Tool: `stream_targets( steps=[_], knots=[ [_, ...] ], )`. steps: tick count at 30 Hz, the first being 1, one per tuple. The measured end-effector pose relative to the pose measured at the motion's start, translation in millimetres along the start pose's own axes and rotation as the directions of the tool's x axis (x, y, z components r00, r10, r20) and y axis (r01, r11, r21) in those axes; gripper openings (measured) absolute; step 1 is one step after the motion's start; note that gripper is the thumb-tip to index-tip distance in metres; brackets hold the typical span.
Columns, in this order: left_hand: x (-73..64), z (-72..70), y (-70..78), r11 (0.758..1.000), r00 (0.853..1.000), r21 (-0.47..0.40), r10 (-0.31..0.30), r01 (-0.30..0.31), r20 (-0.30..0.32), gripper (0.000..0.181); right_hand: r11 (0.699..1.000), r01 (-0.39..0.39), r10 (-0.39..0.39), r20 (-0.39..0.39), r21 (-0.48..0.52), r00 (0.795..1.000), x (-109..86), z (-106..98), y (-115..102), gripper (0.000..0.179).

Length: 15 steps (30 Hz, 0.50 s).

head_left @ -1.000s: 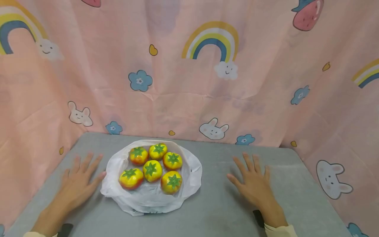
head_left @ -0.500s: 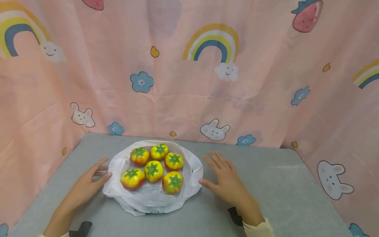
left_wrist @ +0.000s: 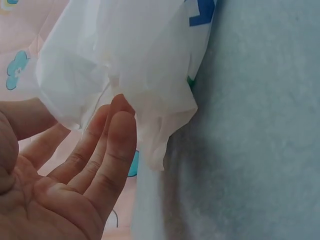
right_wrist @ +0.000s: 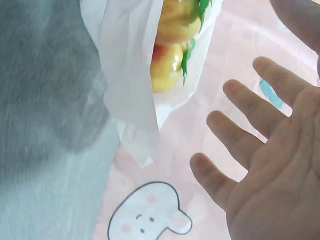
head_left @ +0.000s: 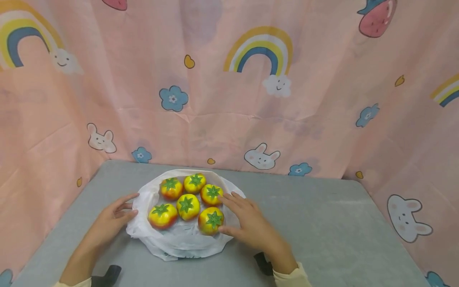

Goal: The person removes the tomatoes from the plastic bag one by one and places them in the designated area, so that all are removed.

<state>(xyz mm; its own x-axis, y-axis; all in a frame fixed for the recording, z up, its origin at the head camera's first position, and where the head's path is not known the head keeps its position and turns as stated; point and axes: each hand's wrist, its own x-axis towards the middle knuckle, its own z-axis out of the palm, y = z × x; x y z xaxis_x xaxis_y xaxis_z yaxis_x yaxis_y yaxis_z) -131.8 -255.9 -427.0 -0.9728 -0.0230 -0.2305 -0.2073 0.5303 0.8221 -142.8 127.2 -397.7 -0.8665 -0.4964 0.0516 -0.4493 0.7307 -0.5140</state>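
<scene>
A white plastic bag (head_left: 193, 250) lies on the grey table with its mouth spread wide. Inside it sit several yellow-and-red tomato-shaped fruits (head_left: 188, 207) with green star-shaped tops. My left hand (head_left: 107, 221) is at the bag's left edge, its gently bent fingertips right at the white film in the left wrist view. Over the right rim reaches my right hand (head_left: 247, 219), fingers spread and slightly bent. From the head its fingertips overlap the two rightmost fruits; the right wrist view shows the palm (right_wrist: 290, 170) beside the bag with nothing in it.
The grey table (head_left: 322, 223) extends to the right of the bag. A pink printed curtain (head_left: 215, 131) hangs behind and on both sides. Black wrist-worn pieces, such as the one at the left forearm (head_left: 107, 277), sit under both wrists.
Both hands have moved inward from beside the bag. The right hand travels left from the table to over the bag's right rim; the left has turned and come to the left edge.
</scene>
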Motion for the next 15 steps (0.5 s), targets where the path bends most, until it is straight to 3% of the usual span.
stream_targets(
  steps=[15],
  knots=[
    [3.5, 2.6, 1.9, 0.999, 0.999, -0.009, -0.044, 0.044, -0.012, 0.065, 0.996, 0.011, -0.021, 0.114, 0.085, 0.993, 12.4, 7, -6, 0.068]
  ],
)
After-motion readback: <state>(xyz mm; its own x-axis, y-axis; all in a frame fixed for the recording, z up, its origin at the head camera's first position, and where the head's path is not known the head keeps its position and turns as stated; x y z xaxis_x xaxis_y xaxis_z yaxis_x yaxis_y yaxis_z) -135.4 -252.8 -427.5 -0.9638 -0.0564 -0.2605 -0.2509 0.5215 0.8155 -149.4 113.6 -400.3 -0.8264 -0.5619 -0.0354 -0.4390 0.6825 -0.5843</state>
